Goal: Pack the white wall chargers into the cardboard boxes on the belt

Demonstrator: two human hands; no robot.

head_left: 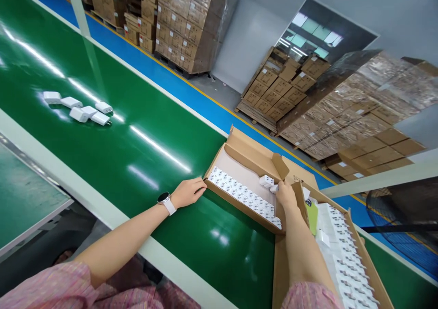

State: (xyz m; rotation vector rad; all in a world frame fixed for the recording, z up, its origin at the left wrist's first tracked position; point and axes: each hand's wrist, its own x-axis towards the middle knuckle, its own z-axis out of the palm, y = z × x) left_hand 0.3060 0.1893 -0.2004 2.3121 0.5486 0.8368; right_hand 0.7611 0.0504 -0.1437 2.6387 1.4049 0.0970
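chargers (77, 107) lie in a loose cluster on the green belt (137, 131), well left of the box. left hand (187, 193), watch on wrist, rests on the rim of a cardboard box (246, 151), keeping it steady; packed rows (242, 195) line its near side. hands apart. right hand (286, 195) pinches one charger (273, 188) clear of the rows, beside a second box (369, 263).

Shrink-wrapped carton pallets (186, 22) line a blue floor (178, 88) — grey wall (246, 40) behind.
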